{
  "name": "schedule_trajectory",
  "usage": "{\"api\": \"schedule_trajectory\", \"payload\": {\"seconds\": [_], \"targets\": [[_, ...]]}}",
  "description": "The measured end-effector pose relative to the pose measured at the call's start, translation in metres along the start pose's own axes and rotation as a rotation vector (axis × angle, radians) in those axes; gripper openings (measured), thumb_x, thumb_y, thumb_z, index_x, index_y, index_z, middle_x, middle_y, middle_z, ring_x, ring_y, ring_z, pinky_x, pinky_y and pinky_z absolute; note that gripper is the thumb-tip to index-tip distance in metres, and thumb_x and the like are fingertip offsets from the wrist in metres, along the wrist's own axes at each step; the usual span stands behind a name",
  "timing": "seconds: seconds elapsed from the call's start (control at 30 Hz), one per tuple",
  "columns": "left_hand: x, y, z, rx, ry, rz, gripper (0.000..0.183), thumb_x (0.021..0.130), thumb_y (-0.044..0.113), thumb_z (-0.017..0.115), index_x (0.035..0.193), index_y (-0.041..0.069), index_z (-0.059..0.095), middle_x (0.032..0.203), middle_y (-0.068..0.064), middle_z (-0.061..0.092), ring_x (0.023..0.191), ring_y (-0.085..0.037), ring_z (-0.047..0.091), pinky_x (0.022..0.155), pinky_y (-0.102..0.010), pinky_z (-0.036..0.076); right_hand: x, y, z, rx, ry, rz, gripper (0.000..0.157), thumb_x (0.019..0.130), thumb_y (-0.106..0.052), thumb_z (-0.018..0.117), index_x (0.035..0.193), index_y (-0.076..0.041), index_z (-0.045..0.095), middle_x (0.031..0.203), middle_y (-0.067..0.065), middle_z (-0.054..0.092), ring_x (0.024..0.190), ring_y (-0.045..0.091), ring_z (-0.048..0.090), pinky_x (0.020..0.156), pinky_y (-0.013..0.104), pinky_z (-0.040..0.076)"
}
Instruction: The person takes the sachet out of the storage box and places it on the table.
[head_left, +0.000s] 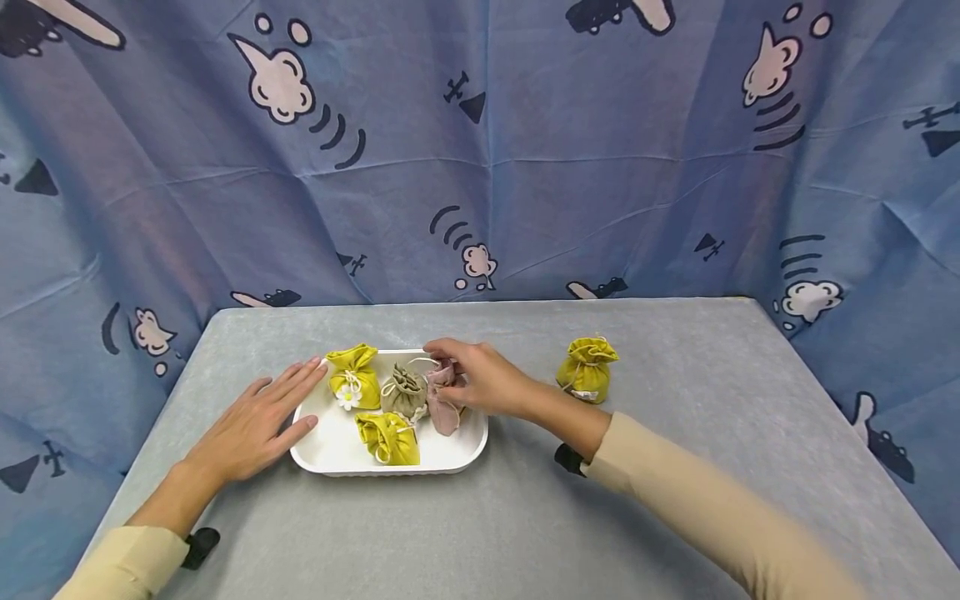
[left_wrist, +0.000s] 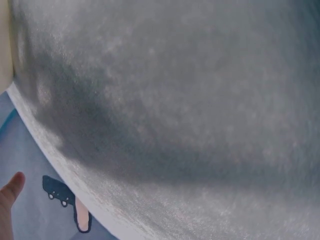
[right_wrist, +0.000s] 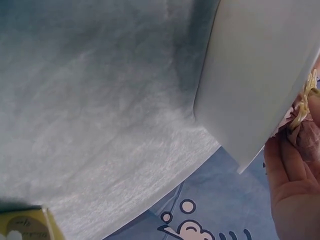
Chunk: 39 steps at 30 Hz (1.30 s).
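Observation:
My right hand (head_left: 487,379) pinches a dusty-pink drawstring pouch (head_left: 444,417) at the right end of a white tray (head_left: 315,454). In the right wrist view, fingers (right_wrist: 280,162) lie against the pink pouch (right_wrist: 306,137), partly cut off by the frame edge. Straight-fingered, my left hand (head_left: 251,429) rests at the tray's left rim. Inside the tray, a grey-beige pouch (head_left: 405,393) stands beside the pink one. Two yellow pouches share the tray: one with a white flower (head_left: 360,379) at the back left, another (head_left: 388,439) in front.
Right of the tray, a third yellow pouch (head_left: 587,371) stands on the grey-covered table (head_left: 675,400). A blue printed curtain (head_left: 555,200) hangs behind and along the sides. Each wrist carries a small black device, such as the left one (head_left: 201,547).

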<state>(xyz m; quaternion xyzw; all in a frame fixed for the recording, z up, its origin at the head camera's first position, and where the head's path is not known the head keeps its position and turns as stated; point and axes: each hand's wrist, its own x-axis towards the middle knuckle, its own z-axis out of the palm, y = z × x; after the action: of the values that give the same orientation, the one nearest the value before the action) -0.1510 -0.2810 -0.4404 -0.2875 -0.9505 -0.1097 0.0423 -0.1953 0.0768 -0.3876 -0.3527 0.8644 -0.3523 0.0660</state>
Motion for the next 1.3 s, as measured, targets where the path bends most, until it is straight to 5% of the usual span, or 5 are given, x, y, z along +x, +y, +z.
{"api": "schedule_trajectory", "payload": {"seconds": [0.4, 1.3], "targets": [[-0.0002, -0.0009, 0.0011, -0.015, -0.002, -0.001, 0.069, 0.102, 0.041, 0.053, 0.16, 0.02, 0.022, 0.163, -0.004, 0.027, 0.143, -0.037, 0.035, 0.105, -0.064, 0.032, 0.0, 0.0004, 0.0032, -0.029, -0.003, 0.001, 0.058, 0.084, -0.005, 0.079, 0.137, -0.003, 0.055, 0.122, 0.017, 0.068, 0.094, 0.017, 0.068, 0.082, 0.028, 0.054], [-0.0006, 0.0017, -0.0008, -0.011, -0.015, -0.02, 0.07, 0.102, 0.041, 0.053, 0.16, 0.02, 0.022, 0.163, -0.005, 0.026, 0.143, -0.038, 0.034, 0.105, -0.065, 0.031, -0.0051, -0.0007, -0.0025, 0.077, 0.006, -0.035, 0.059, 0.084, 0.003, 0.076, 0.138, 0.0, 0.052, 0.123, 0.02, 0.067, 0.105, 0.028, 0.07, 0.089, 0.026, 0.054]]}}
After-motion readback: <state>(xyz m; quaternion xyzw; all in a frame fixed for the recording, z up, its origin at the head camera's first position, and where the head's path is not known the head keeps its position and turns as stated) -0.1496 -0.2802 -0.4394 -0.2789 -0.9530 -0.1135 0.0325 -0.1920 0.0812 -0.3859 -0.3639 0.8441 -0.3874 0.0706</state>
